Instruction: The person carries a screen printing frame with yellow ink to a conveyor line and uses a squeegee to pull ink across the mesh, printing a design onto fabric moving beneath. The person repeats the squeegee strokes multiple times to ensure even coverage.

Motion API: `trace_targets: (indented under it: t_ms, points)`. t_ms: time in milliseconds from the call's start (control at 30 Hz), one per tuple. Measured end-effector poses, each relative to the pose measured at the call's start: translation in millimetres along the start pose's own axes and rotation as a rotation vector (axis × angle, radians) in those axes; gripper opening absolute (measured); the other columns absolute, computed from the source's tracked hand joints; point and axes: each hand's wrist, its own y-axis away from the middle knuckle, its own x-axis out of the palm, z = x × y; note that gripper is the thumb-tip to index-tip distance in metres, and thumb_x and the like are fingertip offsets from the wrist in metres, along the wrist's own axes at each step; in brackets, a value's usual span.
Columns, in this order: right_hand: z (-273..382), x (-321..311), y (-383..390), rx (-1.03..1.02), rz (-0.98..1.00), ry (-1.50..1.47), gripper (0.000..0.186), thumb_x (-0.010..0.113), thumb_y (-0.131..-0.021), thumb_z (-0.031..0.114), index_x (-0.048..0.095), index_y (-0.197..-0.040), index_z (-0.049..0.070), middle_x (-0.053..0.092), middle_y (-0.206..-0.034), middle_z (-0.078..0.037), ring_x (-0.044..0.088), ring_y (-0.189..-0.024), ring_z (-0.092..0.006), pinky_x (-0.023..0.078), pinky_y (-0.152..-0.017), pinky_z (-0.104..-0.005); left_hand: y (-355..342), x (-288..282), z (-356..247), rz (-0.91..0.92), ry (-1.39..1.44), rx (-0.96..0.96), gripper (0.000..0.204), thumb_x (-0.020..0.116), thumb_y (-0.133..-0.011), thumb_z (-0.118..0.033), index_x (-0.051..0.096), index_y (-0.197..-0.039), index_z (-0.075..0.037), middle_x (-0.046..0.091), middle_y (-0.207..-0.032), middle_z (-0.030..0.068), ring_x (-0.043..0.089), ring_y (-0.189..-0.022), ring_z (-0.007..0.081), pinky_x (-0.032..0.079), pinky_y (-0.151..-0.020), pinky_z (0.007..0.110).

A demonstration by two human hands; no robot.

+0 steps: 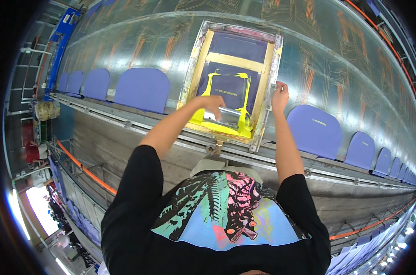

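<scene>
A screen printing frame [276, 50] lies on the long metal table, with dark mesh, tan tape and bright yellow ink around a rectangular stencil bearing small lettering. My left hand [211, 104] is closed on a shiny metal squeegee [228, 117] at the screen's near end, in the yellow ink. My right hand [280, 96] has its fingers wrapped on the frame's right side rail, about halfway along it.
Flat purple panels [141, 87] line the table to the left and right [313, 130], some with small yellow print. A metal rail [125, 123] runs along the table's near edge. A parallel table with more panels [82, 215] stands behind me, beside an orange hose [86, 169].
</scene>
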Motion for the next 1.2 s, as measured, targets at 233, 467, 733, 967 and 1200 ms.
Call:
trace_targets:
  t_ms: [233,467,733,967,1200]
  points:
    - [-13,-14,11,0.088,0.039,0.071,0.027,0.054,-0.102,0.028,0.069,-0.109,0.007,0.072,-0.085,-0.017,0.067,-0.075,-0.0322,0.050,-0.076,-0.0448,-21,-49,-36,-0.732,-0.277,-0.173,0.025,0.073,-0.075,-0.011,0.079,-0.098,-0.015,0.076,-0.094,0.0096,0.070,-0.091,0.0304,0.054,-0.078,0.043]
    - [-10,-22,8,0.064,-0.012,0.054,0.026,0.055,-0.102,0.026,0.069,-0.109,0.006,0.073,-0.088,-0.016,0.067,-0.076,-0.0320,0.050,-0.077,-0.0441,-5,76,-31,-1.123,-0.502,0.073,0.034,0.064,-0.079,-0.003,0.078,-0.102,-0.024,0.076,-0.101,-0.0021,0.065,-0.090,0.0205,0.045,-0.079,0.040]
    - [-20,-22,11,0.081,0.017,0.067,0.027,0.054,-0.102,0.028,0.070,-0.108,0.007,0.071,-0.088,-0.016,0.064,-0.076,-0.0291,0.049,-0.077,-0.0429,-14,21,-34,-0.902,-0.392,-0.099,0.037,0.061,-0.081,-0.005,0.078,-0.107,-0.026,0.076,-0.096,0.0076,0.070,-0.091,0.0291,0.047,-0.080,0.045]
    - [-6,-13,2,0.054,0.044,0.017,0.025,0.055,-0.102,0.026,0.070,-0.107,0.007,0.072,-0.090,-0.018,0.066,-0.079,-0.0323,0.049,-0.078,-0.0444,-18,7,-38,-0.964,-0.571,-0.121,0.034,0.062,-0.081,-0.007,0.079,-0.103,-0.027,0.076,-0.098,0.0033,0.068,-0.092,0.0264,0.048,-0.077,0.046]
    - [-54,-34,-53,0.044,0.013,-0.010,0.024,0.059,-0.100,0.025,0.072,-0.107,0.006,0.072,-0.089,-0.016,0.066,-0.077,-0.0268,0.050,-0.074,-0.0411,2,106,-60,-0.987,-0.434,0.080,0.031,0.064,-0.079,-0.004,0.075,-0.104,-0.019,0.073,-0.109,-0.0054,0.061,-0.101,0.0176,0.041,-0.081,0.040]
